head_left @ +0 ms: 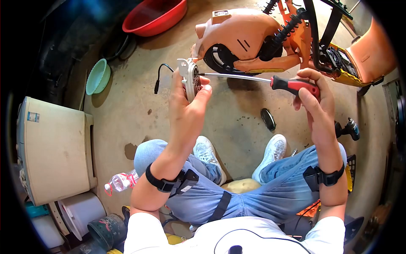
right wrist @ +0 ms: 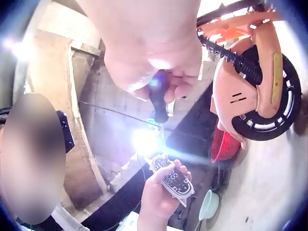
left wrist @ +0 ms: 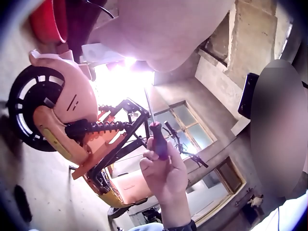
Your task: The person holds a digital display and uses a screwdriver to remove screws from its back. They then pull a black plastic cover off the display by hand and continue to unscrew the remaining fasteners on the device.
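In the head view a white oval display unit (head_left: 191,80) is gripped on edge by the left hand (head_left: 189,103), a black cable with a plug (head_left: 157,86) hanging beside it. The right hand (head_left: 315,97) holds a red-and-black screwdriver (head_left: 296,86) by its handle; the shaft runs left and its tip meets the unit's face, or nearly so. From the right wrist view, the unit (right wrist: 172,179) shows a dark face with digits and symbols, held by the left hand (right wrist: 159,199), below the screwdriver handle (right wrist: 159,96). The left wrist view shows the right hand's (left wrist: 166,180) fingers round the handle.
An orange scooter (head_left: 249,34) stands ahead. A red basin (head_left: 154,17) and a green basin (head_left: 98,77) lie at the upper left, a white cabinet (head_left: 57,148) at left. A black oval part (head_left: 268,119) and a drill (head_left: 351,129) are on the floor.
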A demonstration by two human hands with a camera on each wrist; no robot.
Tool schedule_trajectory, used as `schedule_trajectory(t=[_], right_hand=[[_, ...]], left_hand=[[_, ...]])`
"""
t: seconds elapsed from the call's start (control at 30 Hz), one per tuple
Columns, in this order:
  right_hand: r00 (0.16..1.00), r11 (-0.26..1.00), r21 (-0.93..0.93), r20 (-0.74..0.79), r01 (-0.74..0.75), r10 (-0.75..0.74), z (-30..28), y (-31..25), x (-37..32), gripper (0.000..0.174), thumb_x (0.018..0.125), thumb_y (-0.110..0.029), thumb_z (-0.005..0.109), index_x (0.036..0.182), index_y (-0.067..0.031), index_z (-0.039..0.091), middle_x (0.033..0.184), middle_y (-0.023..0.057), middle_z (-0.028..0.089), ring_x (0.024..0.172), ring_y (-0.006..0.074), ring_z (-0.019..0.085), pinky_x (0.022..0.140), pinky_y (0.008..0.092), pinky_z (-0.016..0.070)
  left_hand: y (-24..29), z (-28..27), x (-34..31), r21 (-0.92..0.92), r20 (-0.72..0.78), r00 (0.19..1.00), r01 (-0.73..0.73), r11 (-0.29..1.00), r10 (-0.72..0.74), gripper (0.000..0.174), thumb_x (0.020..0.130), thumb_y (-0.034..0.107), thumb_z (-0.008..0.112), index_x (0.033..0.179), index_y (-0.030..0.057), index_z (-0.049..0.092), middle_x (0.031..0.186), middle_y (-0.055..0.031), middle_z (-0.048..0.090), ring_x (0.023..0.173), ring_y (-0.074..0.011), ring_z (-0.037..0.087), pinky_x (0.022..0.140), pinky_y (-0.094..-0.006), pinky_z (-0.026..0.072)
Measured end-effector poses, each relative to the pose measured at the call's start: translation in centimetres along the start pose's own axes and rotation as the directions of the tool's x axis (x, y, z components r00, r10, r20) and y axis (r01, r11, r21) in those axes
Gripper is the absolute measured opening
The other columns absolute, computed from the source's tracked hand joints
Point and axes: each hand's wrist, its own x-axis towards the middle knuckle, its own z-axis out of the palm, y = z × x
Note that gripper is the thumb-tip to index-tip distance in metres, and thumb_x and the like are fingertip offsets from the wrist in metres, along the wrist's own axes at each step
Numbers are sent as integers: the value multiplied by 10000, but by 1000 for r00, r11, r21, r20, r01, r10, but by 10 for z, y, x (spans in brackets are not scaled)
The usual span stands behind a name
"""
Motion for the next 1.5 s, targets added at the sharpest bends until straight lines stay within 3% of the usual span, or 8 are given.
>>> schedule_trajectory(t=[0.2, 0.27, 0.77, 0.97, 1.03, 1.17, 1.4, 1.5], right_hand=[[926, 934, -74, 125, -349, 356, -7, -14, 2, 496, 951, -309, 570, 1340, -20, 461, 1133, 98, 588, 864, 106, 588, 710, 245, 465], [978, 993, 17, 179, -115, 110, 0, -12, 1, 526, 948, -337, 586, 1345, -26, 438, 1096, 95, 597, 836, 102, 585, 692, 235, 459], [997, 989, 132, 53, -68, 61, -2, 7, 3, 382, 954, -272, 652, 1218, -33, 511, 990, 70, 611, 748, 81, 590, 634, 231, 482], [993, 925, -362, 60, 114, -99, -18, 22, 12, 336, 925, -271, 710, 1085, -23, 550, 777, 35, 588, 660, 108, 552, 564, 290, 467], [969, 973, 89, 143, -215, 201, -13, 8, 6, 374, 913, -245, 707, 1145, -36, 501, 824, 50, 584, 723, 112, 556, 632, 294, 482], [985, 991, 124, 151, 59, -78, -7, 27, 7, 339, 876, -141, 684, 1134, -46, 485, 939, 57, 574, 838, 97, 556, 748, 275, 475], [949, 959, 1, 143, -283, 280, -13, -2, 9, 315, 948, -252, 642, 1109, -18, 507, 813, 27, 579, 741, 81, 571, 679, 256, 482], [987, 981, 196, 163, -14, -19, -3, 12, 7, 305, 937, -206, 638, 1127, -16, 494, 971, 73, 578, 887, 94, 572, 785, 271, 479]], left_hand=[[0, 1, -1, 1, 9, 999, 33, 999, -33, 503, 922, 14, 581, 1403, 109, 467, 1003, 6, 616, 916, -61, 567, 835, -224, 459], [-4, 0, 1, -5, 7, 1000, 26, 1000, -26, 511, 919, 13, 583, 1407, 111, 465, 1003, 6, 615, 918, -63, 567, 836, -223, 457], [-7, -1, -3, -7, 5, 997, 81, 997, -81, 544, 892, 25, 619, 1412, 97, 476, 994, 10, 622, 917, -78, 552, 855, -240, 425], [-29, 0, 1, -6, 50, 993, 107, 994, -107, 545, 916, 79, 616, 1442, 93, 476, 1015, 18, 585, 961, -85, 516, 927, -247, 396], [-28, 6, -2, -66, 58, 993, 111, 992, -107, 544, 925, 84, 605, 1451, 94, 466, 1023, 16, 574, 971, -88, 510, 942, -250, 394], [-16, 3, -3, -13, 9, 988, 157, 988, -157, 542, 950, 97, 560, 1476, 97, 427, 1050, -5, 541, 978, -100, 494, 961, -256, 389], [-11, 10, -5, 45, 13, 989, 147, 988, -148, 531, 965, 109, 537, 1482, 113, 420, 1058, -11, 528, 981, -111, 480, 968, -273, 380], [-11, 9, -6, 4, -28, 984, 173, 985, -173, 533, 965, 110, 537, 1485, 121, 420, 1059, -4, 526, 983, -116, 477, 970, -277, 373]])
